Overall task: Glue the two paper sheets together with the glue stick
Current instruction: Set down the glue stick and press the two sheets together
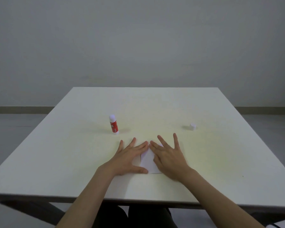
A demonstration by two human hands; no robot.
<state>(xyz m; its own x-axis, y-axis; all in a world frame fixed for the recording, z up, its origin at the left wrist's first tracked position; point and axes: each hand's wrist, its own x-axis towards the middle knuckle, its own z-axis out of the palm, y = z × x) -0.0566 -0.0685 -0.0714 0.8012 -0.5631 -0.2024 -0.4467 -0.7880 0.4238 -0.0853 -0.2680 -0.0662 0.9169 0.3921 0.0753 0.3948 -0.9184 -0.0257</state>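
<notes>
White paper lies flat on the table near the front edge; only a strip shows between my hands, so I cannot tell the two sheets apart. My left hand rests flat on its left part, fingers spread. My right hand presses flat on its right part, fingers spread too. Their fingertips almost meet above the paper. A red and white glue stick stands upright behind my left hand, apart from it. Its small white cap sits alone to the far right.
The white table runs wide on both sides; its front edge is close below my wrists. A grey wall and floor lie behind it.
</notes>
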